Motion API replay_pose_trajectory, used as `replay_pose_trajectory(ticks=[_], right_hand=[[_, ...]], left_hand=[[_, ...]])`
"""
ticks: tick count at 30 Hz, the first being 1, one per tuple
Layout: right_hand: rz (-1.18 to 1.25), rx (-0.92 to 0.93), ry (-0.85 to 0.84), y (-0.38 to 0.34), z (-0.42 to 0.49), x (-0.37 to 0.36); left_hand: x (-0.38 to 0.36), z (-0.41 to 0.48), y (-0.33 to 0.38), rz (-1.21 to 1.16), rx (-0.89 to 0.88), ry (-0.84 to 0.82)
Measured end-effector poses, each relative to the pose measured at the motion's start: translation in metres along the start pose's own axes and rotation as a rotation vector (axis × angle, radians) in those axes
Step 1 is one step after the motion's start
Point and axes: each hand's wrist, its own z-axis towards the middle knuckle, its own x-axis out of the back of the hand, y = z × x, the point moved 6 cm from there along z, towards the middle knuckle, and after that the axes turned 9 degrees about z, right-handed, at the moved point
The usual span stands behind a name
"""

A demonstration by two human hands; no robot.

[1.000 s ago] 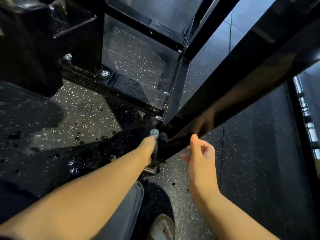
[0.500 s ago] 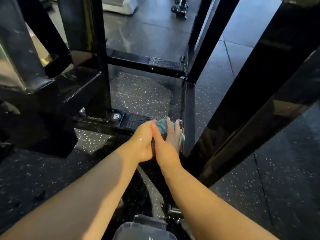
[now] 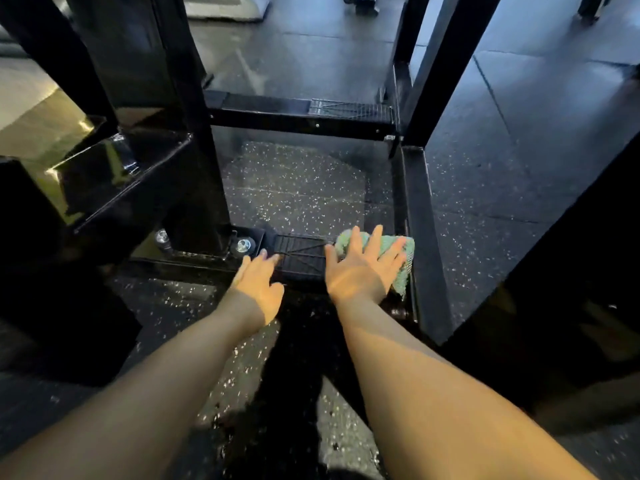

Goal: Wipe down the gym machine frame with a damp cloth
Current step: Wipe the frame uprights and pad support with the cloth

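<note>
The gym machine frame is glossy black steel. Its low front base bar (image 3: 298, 259) carries a ribbed tread plate and meets a side rail (image 3: 427, 244) at the right corner. A light green cloth (image 3: 406, 247) lies on that corner. My right hand (image 3: 363, 270) presses flat on the cloth, palm down with the fingers spread. My left hand (image 3: 258, 282) is empty, fingers apart, its fingertips touching the base bar just left of the tread plate.
A thick black upright (image 3: 173, 133) rises from a bolted foot plate (image 3: 243, 244) left of my hands. A large slanted black beam (image 3: 561, 278) fills the right side. A rear crossbar (image 3: 298, 116) lies beyond, and wet speckled rubber flooring (image 3: 294, 188) lies between the bars.
Both hands were together on the cloth at the corner. My left hand has come off it and moved left to the base bar, and my right hand now lies flat on the cloth.
</note>
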Motion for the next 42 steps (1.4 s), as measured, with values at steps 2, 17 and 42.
replay_pose_trajectory(ticks=[2, 17, 42], right_hand=[[-0.069, 0.059, -0.015, -0.008, 0.003, -0.011], [0.064, 0.142, 0.160, -0.004, 0.002, -0.002], [0.233, 0.293, 0.242, -0.028, 0.012, 0.002]], left_hand=[[-0.005, 0.005, -0.007, 0.067, -0.006, 0.029], [0.008, -0.006, -0.016, 0.140, -0.141, 0.179], [0.008, -0.024, -0.024, 0.125, -0.042, 0.287]])
